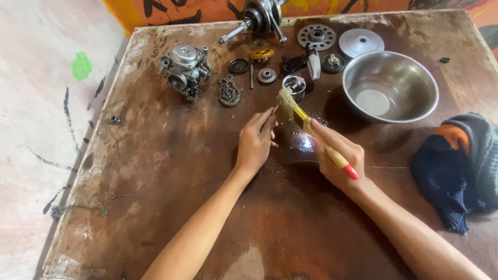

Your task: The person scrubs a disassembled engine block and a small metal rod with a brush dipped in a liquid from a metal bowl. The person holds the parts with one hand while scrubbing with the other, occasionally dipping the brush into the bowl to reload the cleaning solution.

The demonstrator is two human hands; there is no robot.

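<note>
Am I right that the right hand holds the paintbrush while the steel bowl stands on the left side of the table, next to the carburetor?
Not quite: in the head view the right hand does hold the paintbrush, but the steel bowl stands on the table's right side, far from the carburetor.

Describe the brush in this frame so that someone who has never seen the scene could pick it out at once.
Start at the big steel bowl at the right rear of the stained brown table. Left of its rim, the right hand holds a paintbrush slanting up and left, its pale bristles close to the left hand. It is the only wooden-handled thing, red-tipped, among metal engine parts.
</note>
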